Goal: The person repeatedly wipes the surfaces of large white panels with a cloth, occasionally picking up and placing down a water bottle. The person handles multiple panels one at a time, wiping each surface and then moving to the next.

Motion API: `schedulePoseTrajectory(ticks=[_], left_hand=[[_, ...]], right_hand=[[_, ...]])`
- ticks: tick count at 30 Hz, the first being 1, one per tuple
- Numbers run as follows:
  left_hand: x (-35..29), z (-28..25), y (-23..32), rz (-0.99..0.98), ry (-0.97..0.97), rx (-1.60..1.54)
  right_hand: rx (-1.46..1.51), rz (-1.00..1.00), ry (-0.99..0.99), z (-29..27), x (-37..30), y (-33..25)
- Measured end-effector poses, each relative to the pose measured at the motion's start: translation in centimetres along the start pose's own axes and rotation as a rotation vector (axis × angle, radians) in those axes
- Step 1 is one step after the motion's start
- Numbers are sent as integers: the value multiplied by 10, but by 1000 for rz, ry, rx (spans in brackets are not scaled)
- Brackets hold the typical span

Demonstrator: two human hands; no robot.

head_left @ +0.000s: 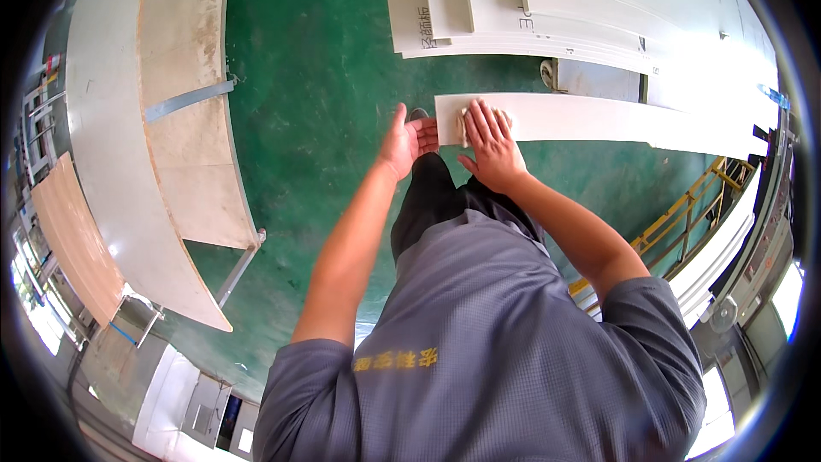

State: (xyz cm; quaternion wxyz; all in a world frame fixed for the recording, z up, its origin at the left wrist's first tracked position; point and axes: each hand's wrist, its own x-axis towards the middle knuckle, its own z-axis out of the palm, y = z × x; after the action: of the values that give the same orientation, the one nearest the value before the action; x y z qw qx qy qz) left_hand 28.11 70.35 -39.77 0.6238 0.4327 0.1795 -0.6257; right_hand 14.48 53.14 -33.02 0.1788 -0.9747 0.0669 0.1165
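Observation:
A long, narrow white board [581,119] stretches from in front of me away to the right. My right hand [492,145] presses a crumpled, cream-coloured cloth [463,130] onto its top near the left end, fingers laid over it. Most of the cloth is hidden under the palm. At the board's left end is my left hand [409,144], its thumb raised and its fingers stretched toward the edge. The fingertips meet the board's end or lie just beside it; I cannot tell whether they grip it.
Stacked white panels [530,0] lie beyond the board. To the left, large pale sheets [103,111] rest on a metal-framed support [241,269]. A yellow metal frame [684,210] stands at the right. The floor [299,120] is green.

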Motion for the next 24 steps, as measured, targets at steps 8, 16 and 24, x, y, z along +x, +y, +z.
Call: schedulePoseTrajectory(ticks=[8, 16, 24], left_hand=[[5, -10, -3, 6, -45, -36], [1, -9, -1, 40, -77, 36], [7, -5, -3, 33, 141, 121]], right_hand=[[3, -67, 44, 15, 19, -34], [-120, 27, 185, 5, 61, -21], [-23, 24, 50, 23, -34, 3]])
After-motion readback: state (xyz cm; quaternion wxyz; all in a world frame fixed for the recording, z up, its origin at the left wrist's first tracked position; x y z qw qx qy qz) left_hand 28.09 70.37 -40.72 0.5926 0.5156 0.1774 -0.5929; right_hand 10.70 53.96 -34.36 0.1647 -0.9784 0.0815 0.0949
